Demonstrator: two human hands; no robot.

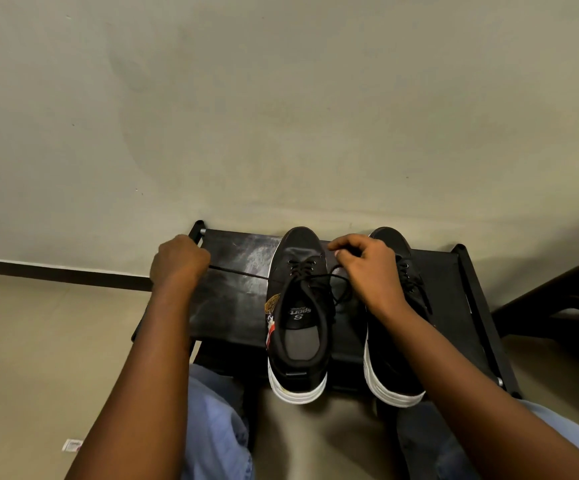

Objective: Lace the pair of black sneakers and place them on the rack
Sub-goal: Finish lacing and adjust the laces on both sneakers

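Observation:
Two black sneakers with white soles stand side by side on the black rack [232, 306], toes toward the wall. The left sneaker [296, 317] has its black lace [239, 273] threaded through the lower eyelets. My left hand [179, 263] grips one lace end and holds it taut out to the left over the rack. My right hand [367, 271] pinches the other part of the lace between the two shoes, where it forms a loose loop. The right sneaker [393, 358] is laced and partly hidden under my right forearm.
The rack stands against a pale wall with a dark skirting strip [56, 271]. My knees in blue jeans [215, 427] sit just in front of the rack. A dark piece of furniture [565, 306] stands at the right. A small paper scrap [72, 445] lies on the floor.

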